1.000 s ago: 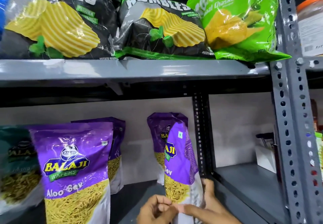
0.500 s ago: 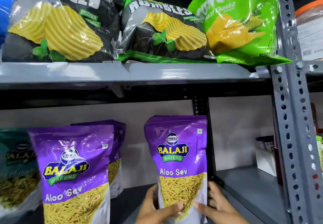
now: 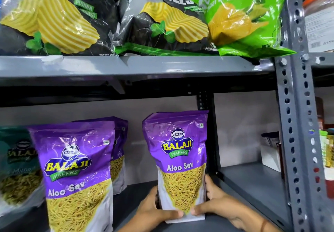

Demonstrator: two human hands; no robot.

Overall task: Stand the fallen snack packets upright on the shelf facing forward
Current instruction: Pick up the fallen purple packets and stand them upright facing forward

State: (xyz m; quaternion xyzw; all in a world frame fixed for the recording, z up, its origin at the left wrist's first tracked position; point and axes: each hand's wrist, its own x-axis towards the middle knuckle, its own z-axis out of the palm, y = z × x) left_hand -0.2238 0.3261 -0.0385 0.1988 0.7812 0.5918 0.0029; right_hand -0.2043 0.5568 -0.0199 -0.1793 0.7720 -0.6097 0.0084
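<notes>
Both hands are clamping one purple Balaji Aloo Sev packet [image 3: 179, 161] by its lower end, and the packet is standing upright on the dark lower shelf [image 3: 253, 186] with its printed front facing forward. The left hand [image 3: 153, 212] is wrapping the packet's left bottom edge, its thumb lying across the white base panel and the other fingers disappearing behind the pouch. The right hand [image 3: 215, 202] is mirroring it on the right edge, thumb pressing the front near the bottom corner, fingers [image 3: 207, 183] running up the side. The two thumb tips are nearly meeting at the middle of the base. The packet's bottom looks to be resting on the shelf surface just between the palms.

Left of the left hand's fingers, a second Aloo Sev packet [image 3: 75, 175] is standing upright and facing forward, nearer the camera, with a third purple packet [image 3: 119, 157] showing behind it. Further left a dark green Balaji packet [image 3: 16, 164] is sitting blurred at the edge. Right of the right hand's fingers, a slotted grey upright post [image 3: 296, 123] is rising, and a white box [image 3: 271, 155] is sitting in the next bay.

Above the hands, the grey upper shelf [image 3: 137, 65] is carrying two black Rumbles wafer bags [image 3: 54, 18] and [image 3: 162, 25] and a green Crunchex bag [image 3: 242, 20], all leaning back.
</notes>
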